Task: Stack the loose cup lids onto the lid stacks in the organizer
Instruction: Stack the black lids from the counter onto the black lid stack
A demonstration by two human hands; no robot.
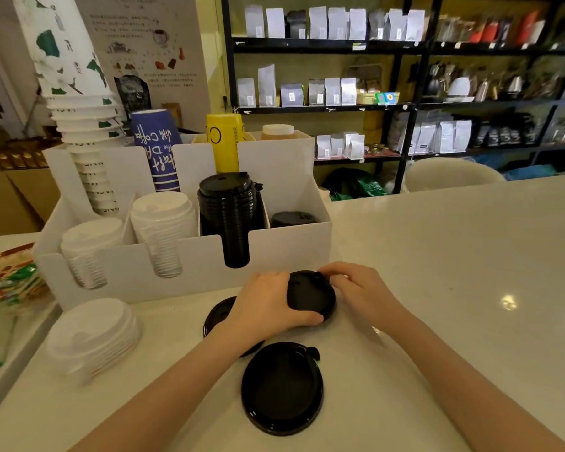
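Observation:
A black lid [312, 295] rests on the counter in front of the white organizer [284, 252]. My left hand [268, 305] grips its left side and my right hand [359, 288] pinches its far right rim. Another black lid [282, 386] lies upside down nearer to me, and a third black lid [217, 313] is partly hidden under my left wrist. A loose pile of white lids [92, 334] sits at the left. In the organizer stand two white lid stacks [162, 223] [88, 243], a tall black lid stack [229, 210] and a low black lid stack [292, 218].
Paper cup stacks [85, 125] in white, blue and yellow fill the organizer's back row. A tray with colourful packets [7, 282] lies at the far left. The white counter [454, 256] stretches to the right, with black shelves of bags [340, 76] behind it.

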